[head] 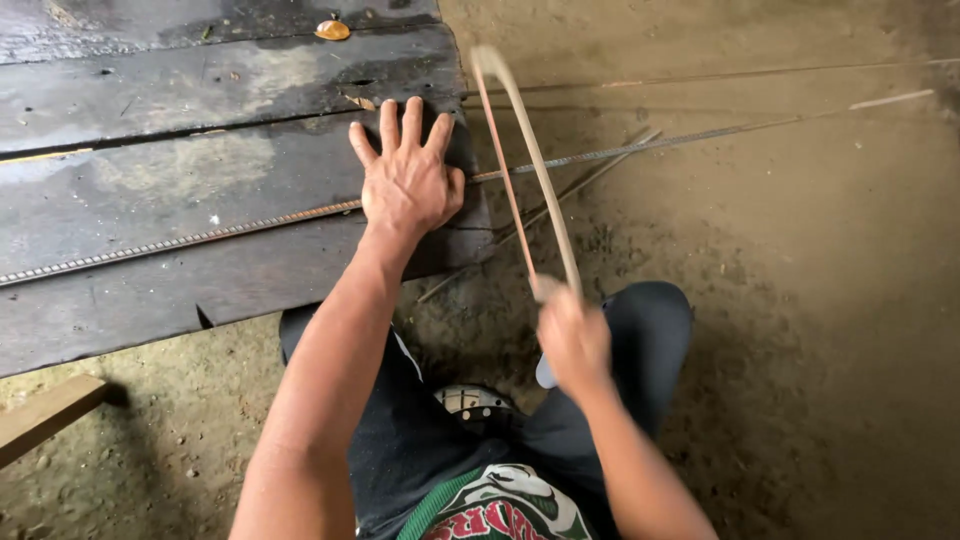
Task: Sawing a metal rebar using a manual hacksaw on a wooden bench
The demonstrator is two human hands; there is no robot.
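Rebar, one ribbed steel rod, lies across the dark plank table and juts past its right edge over the dirt floor. One left hand presses flat on the rod at that edge, fingers spread apart. One right hand, blurred, is clenched on one hacksaw, just right of the edge.

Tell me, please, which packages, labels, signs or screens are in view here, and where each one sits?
No packages, signs or screens are in view.
Shirt print: bottom centre, on the person's own chest; a rounded graphic in white, red and green on dark cloth, partly cut off by the frame edge.
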